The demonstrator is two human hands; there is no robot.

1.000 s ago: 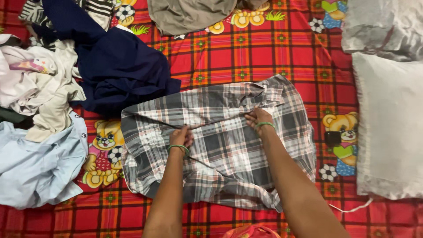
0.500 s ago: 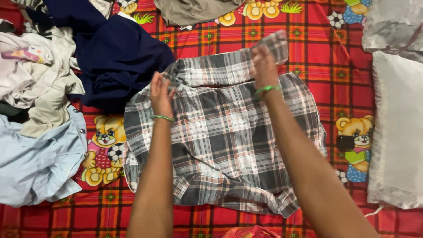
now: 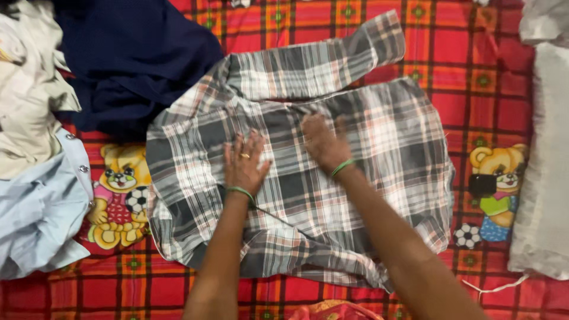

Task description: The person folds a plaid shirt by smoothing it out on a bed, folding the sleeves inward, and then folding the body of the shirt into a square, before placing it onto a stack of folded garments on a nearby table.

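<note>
At the centre of the view a plaid shirt (image 3: 332, 178) is spread flat on a red checked sheet (image 3: 474, 83). One sleeve (image 3: 320, 65) is laid out across its top edge, running from 11 towards 1 o'clock. The shirt's lower hem is seen rumpled at 6 o'clock, close to the near edge of the sheet.

Open sheet is seen at 12 o'clock above the sleeve and in a strip at 3 o'clock, where a pale pillow (image 3: 545, 166) bounds it. At 9 to 11 o'clock the room is closed off: a navy garment (image 3: 130, 59) touches the shirt's upper left corner, with a cream cloth (image 3: 29, 101) and a light blue shirt (image 3: 41, 207) piled beyond it at the left edge.

The left hand (image 3: 244, 163) is laid palm down on the shirt, fingers spread, with nothing gripped. The right hand (image 3: 323, 142), just beside it towards 2 o'clock, is likewise pressed flat and open on the fabric, somewhat blurred. A green band is worn on each wrist, and a ring is seen on the left hand.
</note>
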